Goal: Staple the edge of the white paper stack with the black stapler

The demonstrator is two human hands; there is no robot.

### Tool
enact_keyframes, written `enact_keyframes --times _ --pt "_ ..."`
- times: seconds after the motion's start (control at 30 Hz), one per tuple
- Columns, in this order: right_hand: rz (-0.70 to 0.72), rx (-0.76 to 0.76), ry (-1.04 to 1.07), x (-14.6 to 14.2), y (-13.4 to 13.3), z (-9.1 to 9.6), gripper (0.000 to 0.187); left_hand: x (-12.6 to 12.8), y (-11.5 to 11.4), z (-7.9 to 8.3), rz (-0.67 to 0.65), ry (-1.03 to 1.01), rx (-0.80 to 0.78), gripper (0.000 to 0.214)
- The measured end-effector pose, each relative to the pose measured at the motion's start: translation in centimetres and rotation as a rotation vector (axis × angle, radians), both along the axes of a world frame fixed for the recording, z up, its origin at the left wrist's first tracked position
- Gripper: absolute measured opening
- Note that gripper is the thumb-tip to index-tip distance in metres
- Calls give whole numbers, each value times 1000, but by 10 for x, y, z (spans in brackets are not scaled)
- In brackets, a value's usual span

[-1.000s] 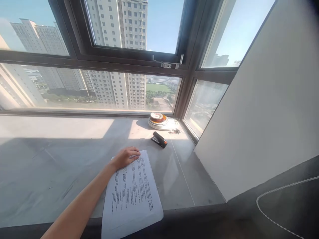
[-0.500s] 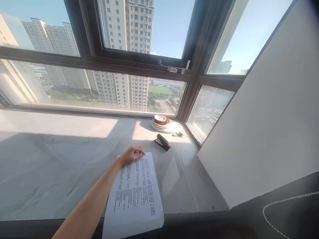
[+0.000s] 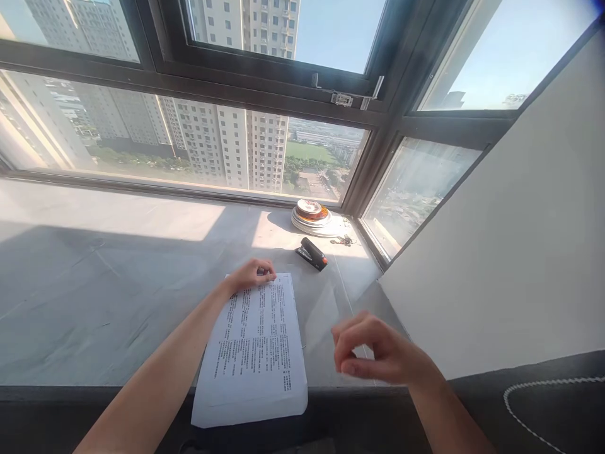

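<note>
Printed sheets of paper (image 3: 258,353) lie on the grey stone sill, their lower end hanging past its front edge. At their far edge rests my left hand (image 3: 250,275), fingers bent and closed on the paper at the top. My right hand (image 3: 373,350) hovers to the right of the sheets, apart from them. Its fingers are curled in towards the thumb, and nothing shows in them. A black stapler (image 3: 312,255) with an orange-red end lies on the sill beyond the paper, a little to the right of my left hand.
Stacked rolls of tape (image 3: 309,217) sit by the window corner, with small dark items (image 3: 343,240) like keys beside them. A white wall (image 3: 510,239) slopes along the right. A pale cord (image 3: 513,413) hangs at lower right. The sill's front edge (image 3: 94,386) drops to dark floor.
My right hand has come into view from the lower right. My left hand stays at the paper's top edge. The view has tilted slightly down, so everything sits higher in the picture.
</note>
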State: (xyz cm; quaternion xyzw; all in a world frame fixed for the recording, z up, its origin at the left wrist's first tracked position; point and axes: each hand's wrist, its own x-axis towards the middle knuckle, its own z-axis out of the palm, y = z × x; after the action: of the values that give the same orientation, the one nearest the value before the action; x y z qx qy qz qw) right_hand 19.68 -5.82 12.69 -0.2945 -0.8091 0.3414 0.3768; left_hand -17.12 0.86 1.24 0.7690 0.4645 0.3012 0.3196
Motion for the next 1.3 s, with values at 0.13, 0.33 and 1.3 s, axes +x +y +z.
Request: enact_keyframes --times 0.13,0.33,1.3 --pt "-103 -36 -116 -39 96 -13 38 -2 0 -1 -3 -2 -13 33" --pt "-352 107 -174 -72 190 -94 44 -1 0 1 2 8 -4 33" --pt "-325 -132 8 -68 225 -142 41 0 1 -1 104 358 169 42"
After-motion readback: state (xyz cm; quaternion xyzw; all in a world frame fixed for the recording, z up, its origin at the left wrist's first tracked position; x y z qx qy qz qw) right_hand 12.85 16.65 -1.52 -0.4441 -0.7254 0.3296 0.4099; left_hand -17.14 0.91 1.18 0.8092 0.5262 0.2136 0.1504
